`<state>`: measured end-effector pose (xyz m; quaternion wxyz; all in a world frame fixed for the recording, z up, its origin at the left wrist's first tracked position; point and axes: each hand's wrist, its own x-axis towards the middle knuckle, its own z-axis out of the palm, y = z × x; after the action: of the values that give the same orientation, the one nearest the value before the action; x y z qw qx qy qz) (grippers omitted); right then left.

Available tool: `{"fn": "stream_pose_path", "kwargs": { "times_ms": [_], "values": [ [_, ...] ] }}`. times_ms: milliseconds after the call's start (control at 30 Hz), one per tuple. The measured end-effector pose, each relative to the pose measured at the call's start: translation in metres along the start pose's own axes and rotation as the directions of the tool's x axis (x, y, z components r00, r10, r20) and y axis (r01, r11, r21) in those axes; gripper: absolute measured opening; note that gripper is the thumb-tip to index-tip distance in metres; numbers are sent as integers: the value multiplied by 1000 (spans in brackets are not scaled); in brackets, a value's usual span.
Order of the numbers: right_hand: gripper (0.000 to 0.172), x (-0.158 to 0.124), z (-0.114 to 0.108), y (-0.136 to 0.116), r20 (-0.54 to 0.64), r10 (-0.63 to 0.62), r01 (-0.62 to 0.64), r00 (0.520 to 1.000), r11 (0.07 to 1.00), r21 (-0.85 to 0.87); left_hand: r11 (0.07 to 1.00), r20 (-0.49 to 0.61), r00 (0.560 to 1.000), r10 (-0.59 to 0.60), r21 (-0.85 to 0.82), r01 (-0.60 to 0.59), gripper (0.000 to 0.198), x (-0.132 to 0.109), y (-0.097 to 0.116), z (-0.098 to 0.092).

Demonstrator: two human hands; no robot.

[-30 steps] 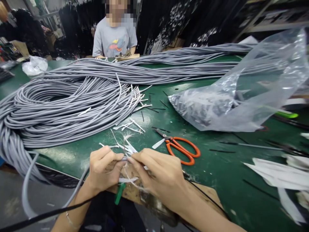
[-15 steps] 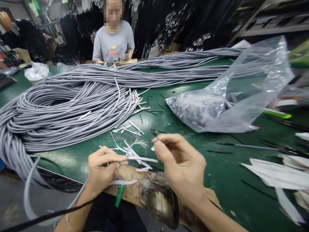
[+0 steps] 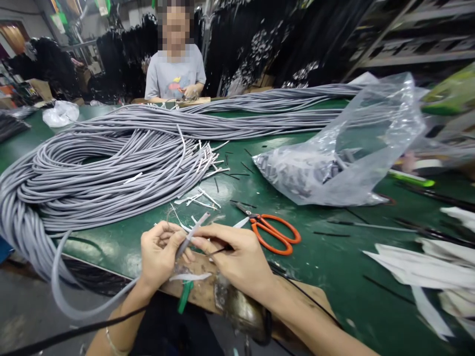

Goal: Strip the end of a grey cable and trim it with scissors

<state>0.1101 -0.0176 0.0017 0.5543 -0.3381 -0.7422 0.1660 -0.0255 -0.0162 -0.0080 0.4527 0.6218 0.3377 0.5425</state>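
Observation:
My left hand [image 3: 163, 254] is closed around a grey cable [image 3: 191, 233] near its end, which points up and to the right. The cable's length loops below my left forearm. My right hand [image 3: 237, 254] meets it, thumb and fingertips pinched against the cable's side. A thin dark strand [image 3: 218, 251] shows at the right fingers; whether they grip it is unclear. Orange-handled scissors [image 3: 276, 232] lie on the table just beyond my right hand, blades to the left. White strips and cut wire scraps [image 3: 200, 198] lie past my hands.
A large coil of grey cables [image 3: 111, 193] covers the left of the green table [image 3: 297, 277]. A clear plastic bag [image 3: 326, 168] of grey pieces stands at right, with white strips [image 3: 408, 269] nearer. A wooden board and metal fixture [image 3: 241, 309] sit below my hands. A person [image 3: 174, 74] sits opposite.
My right hand has moved left from over the scissors to the cable end, leaving the scissors in view on the table. My left hand has tilted the cable end upward.

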Motion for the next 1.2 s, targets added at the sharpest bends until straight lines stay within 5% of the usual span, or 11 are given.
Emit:
{"fn": "stream_pose_path", "kwargs": {
  "times_ms": [267, 433, 667, 733, 800, 900, 1033, 1100, 1133, 1167, 1200],
  "values": [
    [13, 0, 1, 2, 100, 113, -116, 989, 993, 22, 985, -36, 995, -98, -143, 92, 32, -1, -7, -4],
    [25, 3, -2, 9, 195, 280, -301, 940, 950, 83, 872, 148, 989, -23, -481, 92, 34, 6, -3, -9],
    [13, 9, -30, 27, -109, 89, -116, 990, 955, -274, 854, 158, 987, -8, -512, 89, 29, 8, -4, -10],
    [17, 13, -39, 27, -326, 98, -204, 940, 929, -309, 855, 120, 993, 4, -515, 59, 31, 6, -4, -7],
    [24, 17, -43, 22, -432, 134, -217, 892, 965, -150, 903, 127, 991, -31, -422, 82, 33, 4, -5, -3],
    [32, 18, -37, 9, 3, 186, -185, 983, 975, 120, 973, 196, 975, -104, -183, 141, 30, 3, -5, 0],
    [23, 12, -28, 1, 29, 130, -132, 991, 981, 140, 960, 288, 917, -276, 31, 280, 35, -1, -9, -16],
    [20, 8, -28, 2, -3, 105, -104, 994, 992, 69, 934, 157, 932, -328, 199, 296, 38, -6, -11, -27],
    [19, 7, -28, 3, -18, 102, -102, 995, 994, 40, 918, -15, 971, -239, 323, 231, 36, -8, -11, -29],
    [19, 6, -29, 3, -31, 107, -107, 994, 994, 21, 892, -200, 978, -66, 427, 148, 30, -11, -9, -30],
    [19, 6, -29, 4, -39, 120, -119, 992, 993, 21, 849, -357, 918, 174, 527, 44, 21, -13, -7, -27]
  ]
}}
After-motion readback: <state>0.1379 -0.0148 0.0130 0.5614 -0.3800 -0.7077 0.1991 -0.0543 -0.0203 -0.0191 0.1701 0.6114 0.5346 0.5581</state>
